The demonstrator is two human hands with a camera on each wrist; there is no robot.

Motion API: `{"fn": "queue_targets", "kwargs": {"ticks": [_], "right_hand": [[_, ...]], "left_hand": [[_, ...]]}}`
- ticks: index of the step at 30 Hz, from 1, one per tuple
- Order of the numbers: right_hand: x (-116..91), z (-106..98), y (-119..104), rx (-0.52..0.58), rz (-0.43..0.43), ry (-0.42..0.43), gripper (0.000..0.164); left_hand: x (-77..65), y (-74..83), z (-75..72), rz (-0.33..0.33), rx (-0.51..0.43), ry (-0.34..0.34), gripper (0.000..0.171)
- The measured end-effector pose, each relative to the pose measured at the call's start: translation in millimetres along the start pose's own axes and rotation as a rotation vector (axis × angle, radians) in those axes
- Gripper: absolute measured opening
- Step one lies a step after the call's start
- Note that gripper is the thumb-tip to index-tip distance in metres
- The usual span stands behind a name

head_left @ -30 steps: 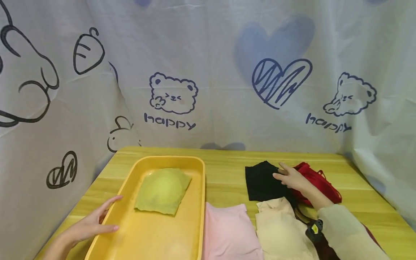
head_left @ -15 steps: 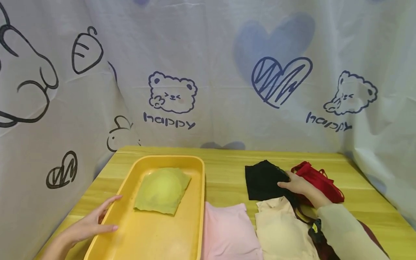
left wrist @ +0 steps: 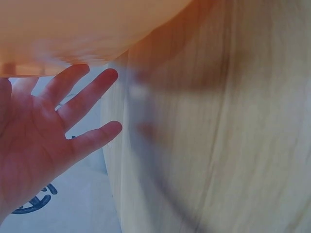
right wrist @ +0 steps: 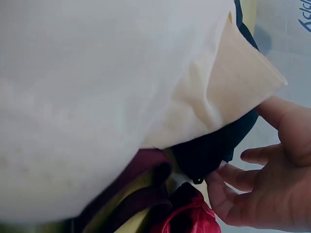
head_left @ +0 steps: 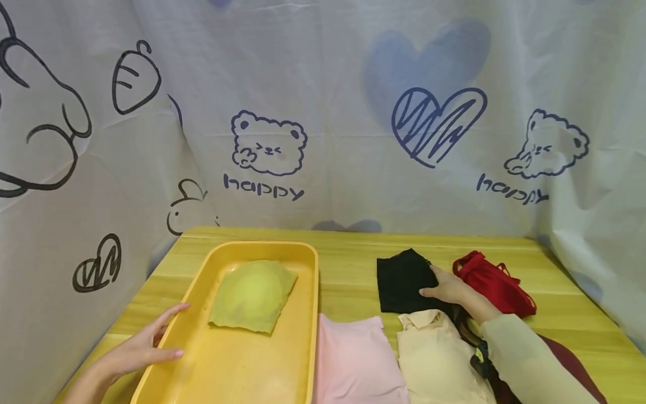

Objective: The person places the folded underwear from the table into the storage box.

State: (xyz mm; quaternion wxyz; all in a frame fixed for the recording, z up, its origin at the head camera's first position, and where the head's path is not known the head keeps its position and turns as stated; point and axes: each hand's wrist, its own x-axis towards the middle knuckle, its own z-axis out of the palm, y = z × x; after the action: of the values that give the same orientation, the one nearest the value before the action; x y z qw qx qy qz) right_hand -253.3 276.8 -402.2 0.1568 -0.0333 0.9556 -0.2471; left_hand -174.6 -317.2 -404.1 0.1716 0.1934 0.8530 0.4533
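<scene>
A folded black bra (head_left: 402, 282) lies on the right side of the table. My right hand (head_left: 451, 288) grips its right edge, thumb on top; a dark strap trails from it toward my sleeve. In the right wrist view, fingertips (right wrist: 216, 187) meet the black fabric's edge, partly hidden behind beige cloth. My left hand (head_left: 132, 349) rests at the left rim of the yellow tray (head_left: 314, 303), thumb and index finger touching the rim. The left wrist view has its other fingers straight and spread beside the tray's wall. Inside the tray is a folded yellow-green bra (head_left: 252, 297).
A folded pink garment (head_left: 357, 359) lies against the tray's right side, with a beige one (head_left: 438, 359) beside it. Behind my right hand is a red strappy garment (head_left: 492, 283). Maroon fabric (head_left: 570, 367) shows under my right sleeve. A printed curtain (head_left: 343, 140) stands behind the table.
My right hand has come down from above the black bra's right edge, closed on it, and pulled it slightly left. The left hand and tray stay put.
</scene>
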Motion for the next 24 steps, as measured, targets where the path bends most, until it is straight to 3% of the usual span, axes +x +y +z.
{"fn": "queue_targets", "kwargs": {"ticks": [7,15,21,24], "right_hand": [[6,2,-4,0.043,-0.06,0.031,0.081],[11,-2,-1,0.085,0.038,0.05,0.08],[19,0,-5,0.198,0.078,0.03,0.085],[22,0,-12,0.332,0.114,-0.005,0.087]], "left_hand": [[0.0,-1.5,0.4,0.0,0.0,0.01,0.075],[1.5,-0.2,0.2,-0.002,0.0,-0.001,0.075],[0.0,-0.9,1.0,-0.005,-0.011,0.005,0.075],[-0.2,-0.2,0.9,-0.022,-0.021,0.001,0.076]]}}
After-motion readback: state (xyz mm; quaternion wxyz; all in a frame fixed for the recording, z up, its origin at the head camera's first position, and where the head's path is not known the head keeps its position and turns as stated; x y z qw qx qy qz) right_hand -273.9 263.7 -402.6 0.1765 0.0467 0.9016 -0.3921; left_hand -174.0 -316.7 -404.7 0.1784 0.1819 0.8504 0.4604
